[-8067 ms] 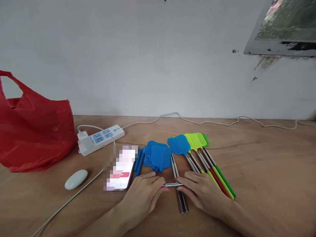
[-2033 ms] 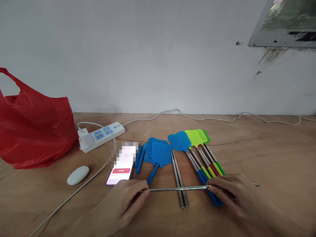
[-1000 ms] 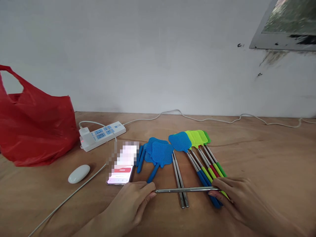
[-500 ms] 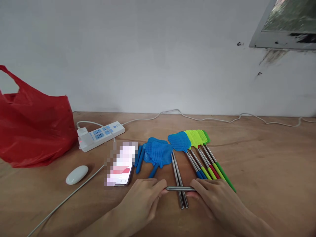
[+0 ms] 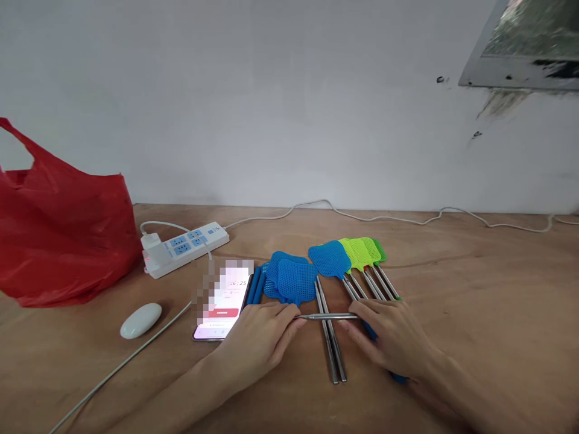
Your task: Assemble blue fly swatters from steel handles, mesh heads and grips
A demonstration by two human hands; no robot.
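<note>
rod (image 5: 326,316) shorter than before, pinched endwise in left hand (image 5: 265,334), right hand (image 5: 391,334) grip

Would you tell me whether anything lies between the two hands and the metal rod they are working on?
Nothing does: the left hand and right hand both already pinch the ends of the metal rod, which lies crosswise over two loose rods.

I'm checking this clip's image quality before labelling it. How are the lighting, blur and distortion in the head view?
Head view: soft, even light, with only faint shadows under the left hand and right hand; the phone screen is partly pixelated; the metal rod between the hands stays sharp; the table edge bows slightly, a wide-angle effect; no strong glare.
</note>
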